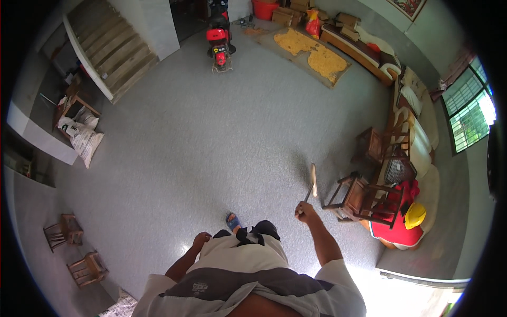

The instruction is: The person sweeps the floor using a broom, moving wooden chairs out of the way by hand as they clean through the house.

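My right hand (305, 212) is closed around the dark handle of a long tool with a pale, narrow head (314, 180), possibly a broom or mop; its exact kind cannot be told. The head appears near the grey floor (198, 130), in front of and slightly right of the hand. My left hand (202, 238) hangs beside my left hip, near the light trousers, with its fingers bent; whether it holds anything cannot be made out. One foot in a blue sandal (233, 222) shows between the hands.
Wooden chairs (356, 196) and a long sofa (425, 190) line the right side. Yellow grain (326, 63) lies on a mat ahead, near a red scooter (218, 37). Stairs (115, 47), sacks (87, 142) and small chairs (71, 230) stand at left.
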Tool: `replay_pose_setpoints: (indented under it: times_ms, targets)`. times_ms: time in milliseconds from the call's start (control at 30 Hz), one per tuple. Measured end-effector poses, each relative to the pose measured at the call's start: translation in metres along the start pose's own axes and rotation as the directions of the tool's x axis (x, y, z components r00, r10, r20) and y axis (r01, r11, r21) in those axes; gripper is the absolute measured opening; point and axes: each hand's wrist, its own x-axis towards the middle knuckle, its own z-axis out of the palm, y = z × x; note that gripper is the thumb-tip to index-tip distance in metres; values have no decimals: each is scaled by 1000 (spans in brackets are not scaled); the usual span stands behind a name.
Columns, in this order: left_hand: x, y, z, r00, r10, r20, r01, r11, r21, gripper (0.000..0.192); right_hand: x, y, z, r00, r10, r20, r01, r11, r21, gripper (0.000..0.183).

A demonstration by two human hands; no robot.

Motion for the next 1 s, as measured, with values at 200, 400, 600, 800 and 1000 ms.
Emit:
replay_pose_setpoints:
  times_ms: [200, 400, 600, 800, 1000]
  targets:
    - [-5, 17, -14, 985, -171, -23, 172, 985, 24, 21, 91, 76, 78, 964, 146, 220, -143, 989, -28, 16]
    - [1, 32, -9, 994, -90, -66, 99, 982, 158, 17, 101, 108, 160, 619, 458, 638, -648, 757, 86, 10]
    - [51, 55, 18, 991, -31, -130, 37, 998, 46, 19, 63, 3, 168, 523, 411, 747, -828, 452, 331, 42]
    - [100, 88, 48, 989, -96, -109, 102, 994, 49, 22, 26, -102, 104, 676, 243, 695, -642, 657, 395, 23]
    - [151, 152, 33, 985, -148, -86, 154, 986, 68, 25, 18, -182, 22, 903, 207, 376, -329, 896, 297, 13]
